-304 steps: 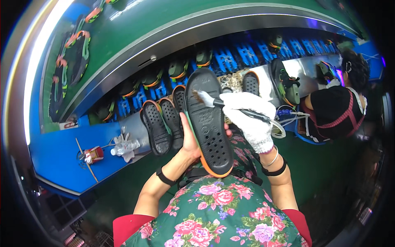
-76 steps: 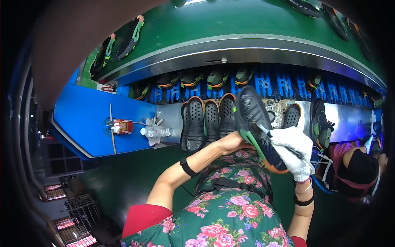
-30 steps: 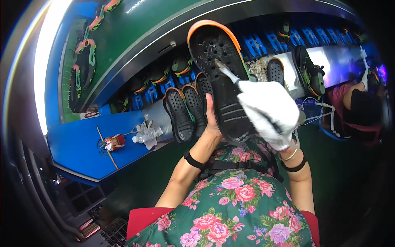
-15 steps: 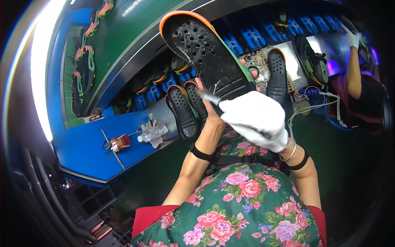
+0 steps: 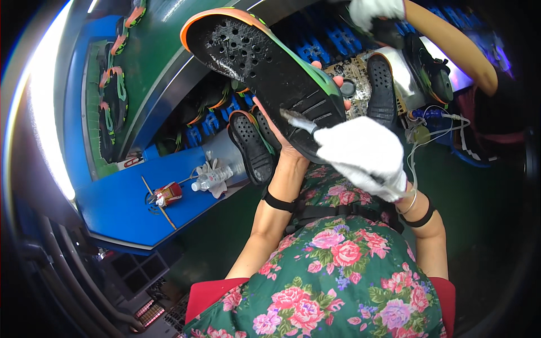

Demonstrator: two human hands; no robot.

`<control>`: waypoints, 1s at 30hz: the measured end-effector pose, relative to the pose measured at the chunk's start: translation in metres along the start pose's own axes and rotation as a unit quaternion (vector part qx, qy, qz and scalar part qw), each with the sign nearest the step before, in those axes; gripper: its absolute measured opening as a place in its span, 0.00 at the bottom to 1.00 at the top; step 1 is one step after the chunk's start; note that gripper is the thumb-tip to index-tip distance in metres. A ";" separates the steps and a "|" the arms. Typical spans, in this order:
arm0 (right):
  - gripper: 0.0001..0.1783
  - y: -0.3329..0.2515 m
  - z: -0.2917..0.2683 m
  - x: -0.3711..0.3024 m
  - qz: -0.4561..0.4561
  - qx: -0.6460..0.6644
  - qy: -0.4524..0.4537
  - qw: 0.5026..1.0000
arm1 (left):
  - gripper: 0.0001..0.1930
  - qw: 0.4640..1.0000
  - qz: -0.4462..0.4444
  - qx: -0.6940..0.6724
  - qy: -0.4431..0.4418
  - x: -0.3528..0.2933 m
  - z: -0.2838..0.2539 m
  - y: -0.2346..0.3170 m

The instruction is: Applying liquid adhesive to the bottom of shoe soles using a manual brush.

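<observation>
A large black shoe sole (image 5: 265, 84) with round holes at its far end and an orange-to-green rim is held up in front of me, tilted to the left. My bare left hand (image 5: 290, 151) grips it from underneath, fingertips showing at its right edge and thumb along the left. My right hand (image 5: 363, 155), in a white glove, is closed around a small brush (image 5: 301, 122). The bristles are over the grooved near part of the sole, seemingly touching it. Whitish wet-looking smears lie around the holes. The glove hides most of the brush handle.
More black soles (image 5: 251, 146) stand left of the held one, and another sole (image 5: 381, 90) lies to the right by a dark shoe (image 5: 431, 73). A blue table (image 5: 118, 203) carries a plastic bottle (image 5: 208, 179) and a red container (image 5: 168, 194). A co-worker's gloved hand (image 5: 376, 10) reaches in.
The sole has shifted left. The brush has moved from the sole's left edge onto its grooved area. The co-worker's gloved hand has come from the far right toward the top middle.
</observation>
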State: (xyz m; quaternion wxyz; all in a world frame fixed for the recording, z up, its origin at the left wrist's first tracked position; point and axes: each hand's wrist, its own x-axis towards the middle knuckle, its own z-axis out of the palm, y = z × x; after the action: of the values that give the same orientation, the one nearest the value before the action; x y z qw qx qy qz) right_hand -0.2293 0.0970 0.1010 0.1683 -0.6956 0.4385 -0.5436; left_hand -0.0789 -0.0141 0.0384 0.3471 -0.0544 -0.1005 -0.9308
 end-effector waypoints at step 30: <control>0.12 -0.005 -0.004 0.011 0.043 0.039 0.025 0.998 | 0.61 0.996 -0.012 0.031 0.086 0.002 -0.007 -0.029</control>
State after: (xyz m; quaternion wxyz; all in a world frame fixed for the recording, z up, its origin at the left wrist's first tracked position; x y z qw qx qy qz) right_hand -0.2306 0.0917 0.1128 0.2070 -0.6551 0.4507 -0.5699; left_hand -0.0997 0.0044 0.0278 0.3451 0.0379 -0.0998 -0.9325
